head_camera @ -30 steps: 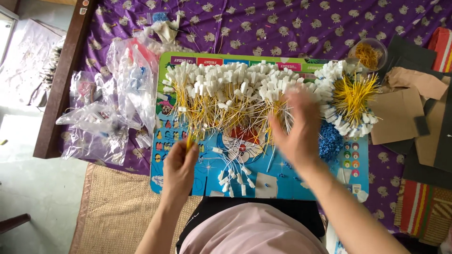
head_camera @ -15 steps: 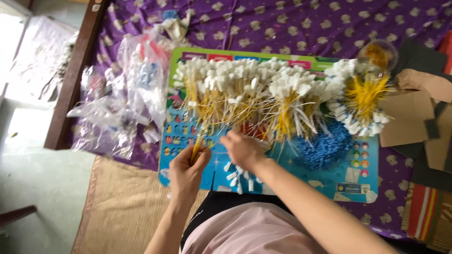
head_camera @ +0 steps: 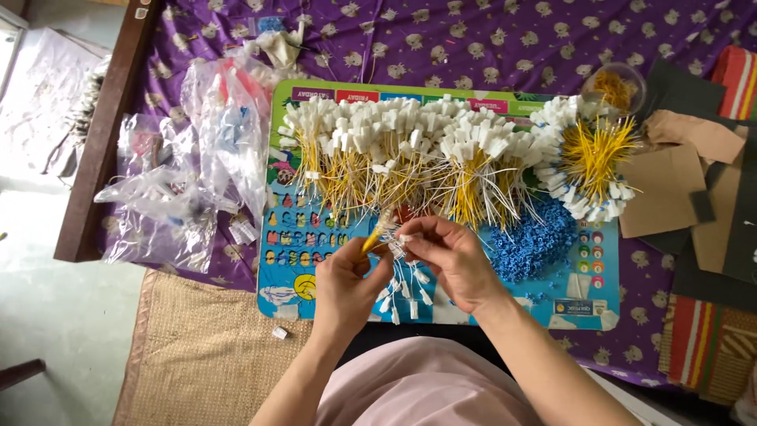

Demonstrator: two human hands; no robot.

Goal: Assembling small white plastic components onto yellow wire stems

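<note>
The left hand (head_camera: pixel 347 284) is pinching a slim bundle of yellow wires (head_camera: pixel 377 233) between thumb and fingers, the bundle slanting up and to the right from its grip. The right hand (head_camera: pixel 449 260) is meeting it from the other side, its fingertips pinching a small white plastic connector (head_camera: pixel 400 239) right at the upper end of that bundle, so the two hands are almost touching over the middle of the board. Just below the hands, a loose scatter of short white-tipped wire pieces (head_camera: pixel 402 296) is lying on the bright blue illustrated cardboard chart (head_camera: pixel 284 260) that is serving as a work surface.

Behind the hands, a long row of finished yellow wire bunches with white connector ends (head_camera: pixel 394 150) is fanning across the top of the chart, and a round cluster of the same wires (head_camera: pixel 587 158) is sitting at its right end. A heap of tiny blue plastic pieces (head_camera: pixel 536 241) is lying just right of the right hand. Left of the chart, crumpled clear plastic bags (head_camera: pixel 189 173) are piling up on the purple patterned cloth (head_camera: pixel 473 39). To the right, brown cardboard scraps (head_camera: pixel 662 189) are resting near a small clear bowl of yellow bits (head_camera: pixel 615 85). A woven straw mat (head_camera: pixel 205 355) is lying below the cloth.
</note>
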